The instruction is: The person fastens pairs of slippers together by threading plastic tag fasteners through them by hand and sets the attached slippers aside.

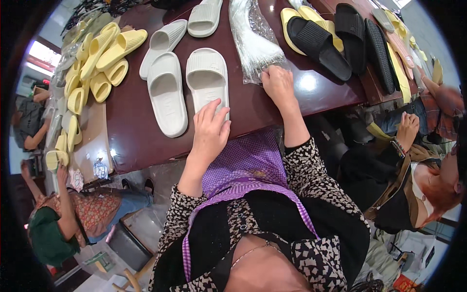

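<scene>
The left hand point(210, 130), fingers loosely spread and released, lies over the heel of a white slide sandal point(208, 78); its mate point(168, 100) sits alongside on the tabletop point(129, 126). Pairing appears done; neither shows an attached strand. The right hand point(278, 86) curls its fingers at a clear plastic bag point(249, 77) containing white strands point(254, 41); their grip cannot be told. Beyond: further white slides point(205, 19).

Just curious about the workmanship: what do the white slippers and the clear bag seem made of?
White slippers: probably moulded foam or rubber, matte, with ribbed, seamless-looking straps. Clear bag at the right hand: apparently thin plastic, glossy, crinkled and see-through.
</scene>
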### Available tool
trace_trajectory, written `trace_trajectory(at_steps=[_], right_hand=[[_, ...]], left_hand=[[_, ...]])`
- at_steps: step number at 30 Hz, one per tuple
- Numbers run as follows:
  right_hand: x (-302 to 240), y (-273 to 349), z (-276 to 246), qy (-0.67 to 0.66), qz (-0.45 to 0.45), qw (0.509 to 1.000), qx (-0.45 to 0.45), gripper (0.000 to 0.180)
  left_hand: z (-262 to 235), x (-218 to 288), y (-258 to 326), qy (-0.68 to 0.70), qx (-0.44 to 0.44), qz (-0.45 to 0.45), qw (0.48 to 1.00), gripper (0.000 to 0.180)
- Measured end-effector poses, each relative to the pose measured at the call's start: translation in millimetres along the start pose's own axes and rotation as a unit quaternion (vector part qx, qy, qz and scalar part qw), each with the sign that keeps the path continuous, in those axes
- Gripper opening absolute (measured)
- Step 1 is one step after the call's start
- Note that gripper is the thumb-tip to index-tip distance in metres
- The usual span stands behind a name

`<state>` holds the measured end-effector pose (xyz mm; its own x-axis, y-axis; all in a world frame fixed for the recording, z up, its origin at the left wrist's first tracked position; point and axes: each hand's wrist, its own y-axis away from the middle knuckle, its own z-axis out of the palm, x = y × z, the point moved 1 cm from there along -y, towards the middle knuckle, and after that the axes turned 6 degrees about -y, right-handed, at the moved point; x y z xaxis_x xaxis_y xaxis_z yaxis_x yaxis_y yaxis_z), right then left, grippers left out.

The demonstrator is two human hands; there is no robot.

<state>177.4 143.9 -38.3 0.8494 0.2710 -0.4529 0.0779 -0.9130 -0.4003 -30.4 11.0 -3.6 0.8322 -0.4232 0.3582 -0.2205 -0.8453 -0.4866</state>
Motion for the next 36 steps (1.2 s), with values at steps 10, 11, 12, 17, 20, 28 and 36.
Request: trace_trajectory(at_steps=[10, 11, 12, 17, 20, 28, 36], right_hand=[[-23.7, 22.7, -42.5, -0.123, -0.041, 0.991, 0.016, 0.016], [-26.6, 24.1, -44.9, -0.121, -0.048, 0.991, 0.020, 0.016], [-30.1, 26.2, -46.6, -0.147, -0.030, 0.989, 0.003, 0.015], [-24.9, 24.8, -60.1, -0.209, 0.027, 0.974, -0.083, 0.017], [-28.5, 17.2, -65.7, -0.264, 0.025, 0.960, -0.094, 0.017], [-6.9, -20.5, -3.8, -0.014, -0.126, 0.990, -0.065, 0.028], [-2.8, -57.4, 23.6, 0.019, -0.135, 0.989, -0.062, 0.027]], left_hand=[[38.9, 11.4, -67.1, 0.108, 0.062, 0.077, 0.989, 0.024], [48.8, 10.0, -72.4, 0.112, 0.057, 0.086, 0.988, 0.023], [56.6, 7.6, -76.9, 0.114, 0.052, 0.095, 0.987, 0.022], [71.5, 3.5, -91.6, 0.150, 0.027, 0.121, 0.981, 0.018], [69.0, 2.2, -88.4, 0.141, 0.043, 0.123, 0.981, 0.016], [71.2, 4.3, -82.4, 0.191, 0.054, 0.106, 0.974, 0.010], [42.5, 35.0, -46.9, 0.309, -0.018, 0.032, 0.950, 0.007]])
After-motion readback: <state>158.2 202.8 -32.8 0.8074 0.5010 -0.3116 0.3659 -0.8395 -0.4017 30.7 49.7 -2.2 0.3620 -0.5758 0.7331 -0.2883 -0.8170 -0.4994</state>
